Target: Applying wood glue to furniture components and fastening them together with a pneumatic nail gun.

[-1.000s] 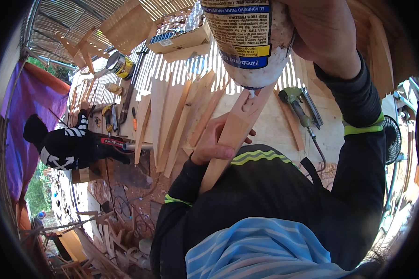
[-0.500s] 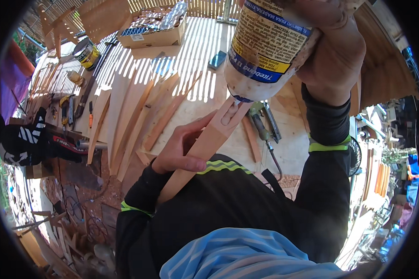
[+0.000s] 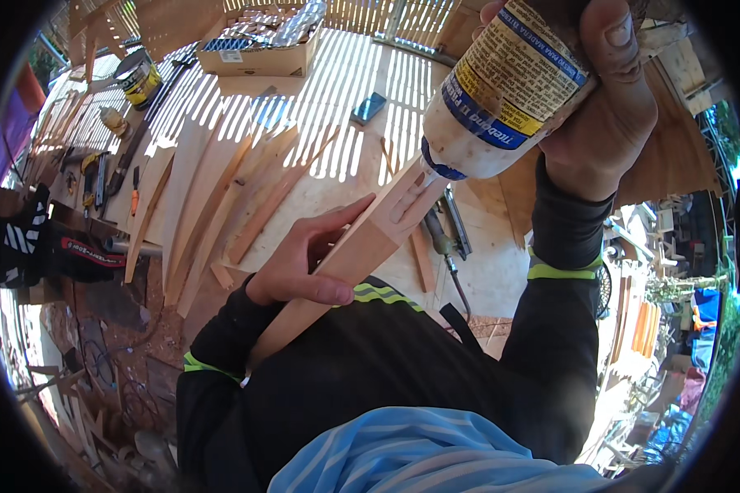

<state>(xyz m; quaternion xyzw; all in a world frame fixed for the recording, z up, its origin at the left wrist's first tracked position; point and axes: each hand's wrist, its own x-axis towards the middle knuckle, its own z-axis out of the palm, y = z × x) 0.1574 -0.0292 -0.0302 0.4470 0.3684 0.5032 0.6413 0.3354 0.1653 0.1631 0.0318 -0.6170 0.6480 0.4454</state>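
Note:
My left hand is closed around a squared length of pale wood, fingers behind and thumb on the near face. The wood slants up and right from my body. A long round-ended slot is cut into its upper end, with whitish glue inside. My right hand grips a large glue bottle upside down, with blue bands and a yellow patch on its label. Its blue-rimmed cap and pale nozzle point down at the slot's far end; whether the tip touches the wood I cannot tell.
Several curved wooden strips lie on the workbench. Beyond them are a cardboard box, a can and a dark flat object. A tool with a hose lies right of the wood; an orange-handled tool is at left.
The bottle has tilted further to the right, and its nozzle has shifted toward the slot's far end. My left hand keeps its hold on the wood. The whole view has shifted slightly.

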